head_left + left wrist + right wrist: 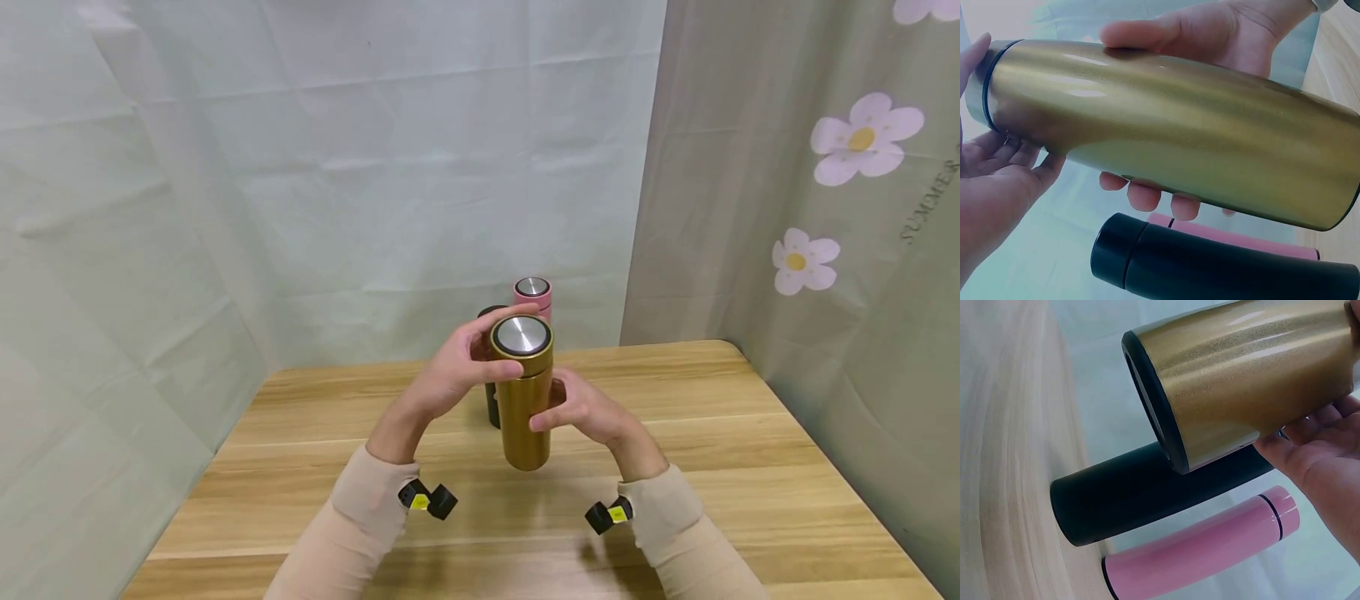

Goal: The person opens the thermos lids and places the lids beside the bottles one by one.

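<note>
A gold thermos bottle [526,417] with a silver-topped lid [522,335] is held upright above the table between both hands. My left hand [457,367] grips it at the lid, thumb across the near side and fingers around the far side. Lower on the right, my right hand [588,408] holds the bottle's body; its fingertips show beneath the bottle in the left wrist view. The right wrist view shows the bottle's dark base rim [1157,403] off the table. Behind stand a black thermos bottle [1147,490] and a pink thermos bottle [1204,553], partly hidden in the head view.
The wooden table [315,467] spreads out beneath both arms. A pale cloth backdrop [450,183] hangs behind it, and a flower-printed curtain [720,208] is on the right. Each sleeved wrist carries a small black camera.
</note>
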A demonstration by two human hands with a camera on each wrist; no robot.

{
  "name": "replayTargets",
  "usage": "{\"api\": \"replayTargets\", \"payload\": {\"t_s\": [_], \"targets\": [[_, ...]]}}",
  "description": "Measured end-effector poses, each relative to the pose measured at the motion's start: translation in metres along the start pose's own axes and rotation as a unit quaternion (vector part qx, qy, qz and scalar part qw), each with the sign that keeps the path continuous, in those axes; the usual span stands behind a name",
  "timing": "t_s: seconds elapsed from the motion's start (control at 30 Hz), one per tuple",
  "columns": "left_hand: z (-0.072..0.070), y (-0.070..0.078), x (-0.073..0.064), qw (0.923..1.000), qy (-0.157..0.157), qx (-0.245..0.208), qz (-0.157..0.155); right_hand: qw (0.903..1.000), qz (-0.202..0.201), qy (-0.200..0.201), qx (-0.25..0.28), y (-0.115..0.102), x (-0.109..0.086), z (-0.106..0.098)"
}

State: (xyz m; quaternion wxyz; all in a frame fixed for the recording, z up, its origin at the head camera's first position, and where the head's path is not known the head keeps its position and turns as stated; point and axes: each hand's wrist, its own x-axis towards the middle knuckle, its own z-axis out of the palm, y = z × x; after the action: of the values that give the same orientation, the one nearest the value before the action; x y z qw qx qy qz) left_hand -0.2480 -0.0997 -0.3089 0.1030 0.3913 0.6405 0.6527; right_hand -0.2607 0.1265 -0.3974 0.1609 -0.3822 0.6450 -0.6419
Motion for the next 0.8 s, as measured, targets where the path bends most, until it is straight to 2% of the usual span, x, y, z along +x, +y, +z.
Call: {"api": "replayTargets", "payload": {"t_s": [0.13,0.27,0.37,0.47,0.57,0.8], "targets": [[0.003,0.001,0.000,0.9998,0.011,-0.011,-0.007,1.0000,0.005,0.005,0.001,0.000,-0.001,0.000],[0.011,0.001,0.000,0.9986,0.051,-0.011,-0.009,0.9996,0.010,0.024,-0.007,-0.001,-0.003,0.000],[0.017,0.001,0.000,0.9960,0.088,0.010,-0.008,0.9991,0.006,0.040,-0.013,-0.003,-0.002,0.001],[0.020,0.001,0.000,0.9937,0.106,0.034,-0.009,0.9988,0.002,0.047,-0.015,-0.004,-0.002,0.001],[0.018,0.000,0.000,0.9949,0.094,0.036,-0.008,0.9988,0.000,0.048,-0.014,-0.003,-0.003,0.000],[0.005,-0.002,0.000,0.9997,0.024,-0.002,-0.008,0.9995,-0.027,0.009,0.017,-0.001,-0.002,-0.001]]}}
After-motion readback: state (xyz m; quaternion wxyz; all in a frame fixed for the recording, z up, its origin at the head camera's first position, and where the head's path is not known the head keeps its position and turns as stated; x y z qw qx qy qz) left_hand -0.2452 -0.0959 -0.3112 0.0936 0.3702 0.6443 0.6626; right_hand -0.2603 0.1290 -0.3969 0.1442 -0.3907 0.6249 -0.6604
